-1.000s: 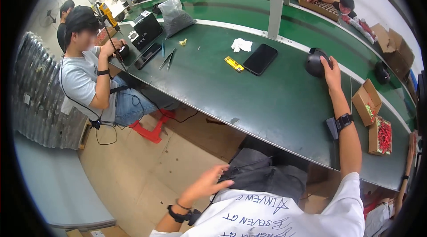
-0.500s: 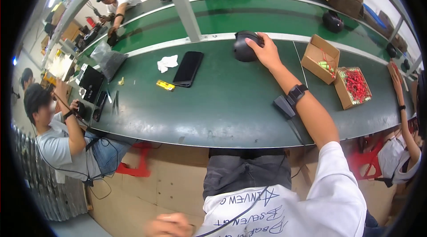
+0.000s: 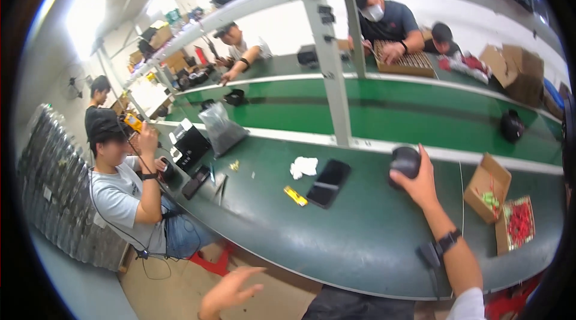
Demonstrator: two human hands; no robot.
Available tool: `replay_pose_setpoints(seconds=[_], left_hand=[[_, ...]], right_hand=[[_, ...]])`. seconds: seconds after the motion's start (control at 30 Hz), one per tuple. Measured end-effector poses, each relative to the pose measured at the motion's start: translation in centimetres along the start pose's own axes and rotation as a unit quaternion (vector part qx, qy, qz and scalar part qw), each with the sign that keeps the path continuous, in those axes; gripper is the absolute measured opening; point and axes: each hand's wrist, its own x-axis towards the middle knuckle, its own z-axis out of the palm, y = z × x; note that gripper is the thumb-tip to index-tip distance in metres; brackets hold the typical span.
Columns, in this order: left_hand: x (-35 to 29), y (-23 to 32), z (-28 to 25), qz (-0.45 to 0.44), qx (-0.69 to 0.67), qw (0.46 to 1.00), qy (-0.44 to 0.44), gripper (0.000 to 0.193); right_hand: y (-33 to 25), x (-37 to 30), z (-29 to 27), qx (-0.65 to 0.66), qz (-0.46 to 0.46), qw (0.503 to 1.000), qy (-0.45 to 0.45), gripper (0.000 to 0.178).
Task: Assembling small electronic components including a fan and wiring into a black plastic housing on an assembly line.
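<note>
My right hand grips a black, rounded, dome-like object near the far edge of the dark green bench. The thumb lies on its near side and the fingers reach around its right side. On that wrist is a dark watch. Over the floor, in front of the bench's near edge, my left hand is open and holds nothing. Left of the dome lie a black smartphone, a yellow object like a lighter and a crumpled white tissue.
Two cardboard boxes, one with green parts and one with red wires, stand at the right. A green conveyor runs behind, past a metal post. A seated co-worker is at the left, near a grey plastic bag.
The view has swung left and upward, showing more of the far side. My left hand has come up with its fingers spread. My right hand still grips the dome-like object.
</note>
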Motion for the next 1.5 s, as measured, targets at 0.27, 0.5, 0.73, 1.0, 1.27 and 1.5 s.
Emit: replay_pose_setpoints(seconds=[0.27, 0.5, 0.73, 1.0, 1.27, 1.5], left_hand=[[22.8, 16.6, 5.0, 0.277, -0.236, 0.931, -0.032, 0.051], [36.2, 15.3, 11.6, 0.189, -0.392, 0.899, 0.055, 0.074], [35.4, 15.1, 10.2, 0.205, -0.367, 0.907, -0.016, 0.057], [35.4, 14.9, 10.8, 0.208, -0.352, 0.912, 0.007, 0.048], [33.4, 16.2, 9.3, 0.227, -0.333, 0.909, 0.107, 0.043], [36.8, 9.7, -9.8, 0.224, -0.137, 0.903, 0.341, 0.024]], right_hand=[[-0.7, -0.3, -0.2, -0.032, -0.048, 0.998, -0.007, 0.117], [-0.5, -0.3, 0.0, 0.090, -0.052, 0.994, -0.012, 0.109], [-1.6, 0.2, -0.5, 0.053, -0.036, 0.997, -0.041, 0.113], [-2.3, -0.2, -0.6, 0.050, -0.002, 0.998, -0.043, 0.113], [-1.8, 0.1, -0.6, -0.001, -0.035, 0.999, -0.023, 0.110], [-4.3, -2.0, 0.0, -0.153, -0.192, 0.969, -0.035, 0.106]])
